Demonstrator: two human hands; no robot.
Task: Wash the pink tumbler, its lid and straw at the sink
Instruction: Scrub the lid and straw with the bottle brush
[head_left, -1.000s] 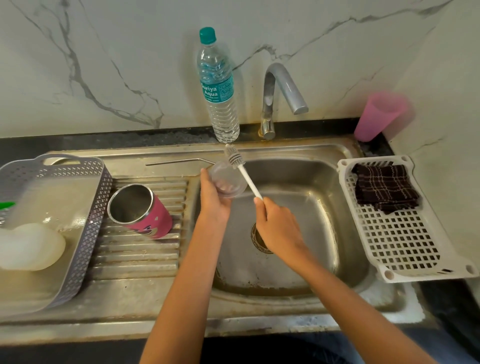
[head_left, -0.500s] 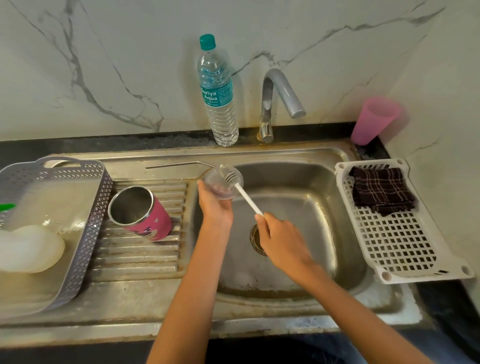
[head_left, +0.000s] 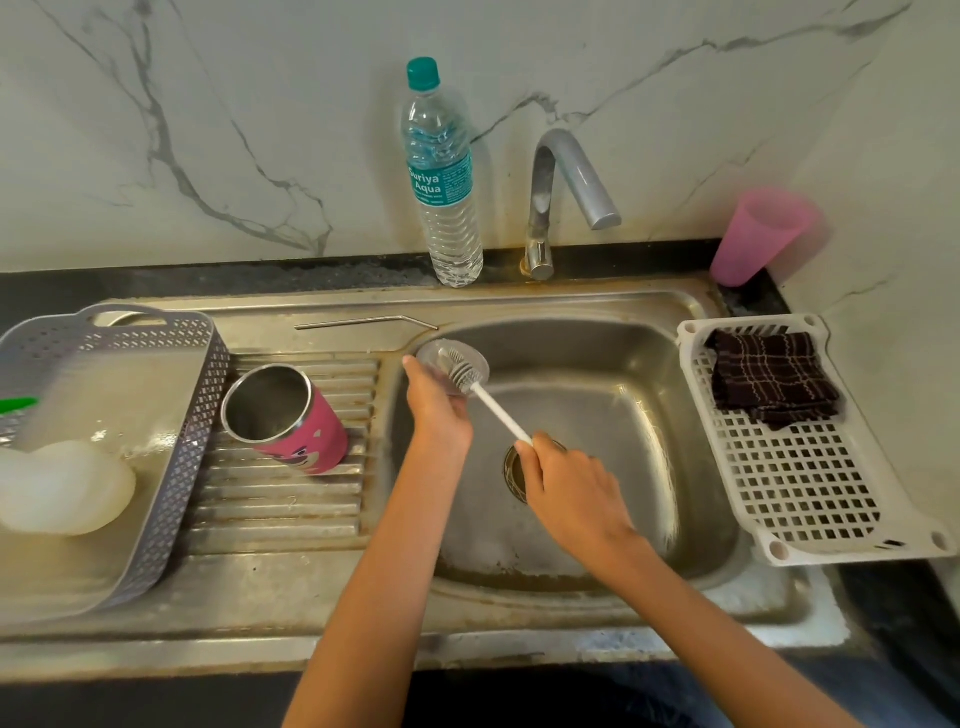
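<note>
Over the near half of the sink (head_left: 652, 447), two bare forearms enter from the near edge and reach away. Right hand (head_left: 569, 486): above the drain, knuckles up, fingers curled round the near end of a white brush (head_left: 496, 410). Brush long axis: near right to far left, bristle head at the far end, lying on the clear lid (head_left: 470, 358). Left hand (head_left: 436, 410): at the basin's far left corner, fingers wrapped on the lid's near edge, lid face tilted up. Pink tumbler (head_left: 291, 421): on its side on the ridged drainboard (head_left: 280, 512) to the left, apart from both hands, open mouth pointing far left, base near right. Metal straw (head_left: 363, 323): flat on the far ledge, long axis left to right, bent tip at the right end.
</note>
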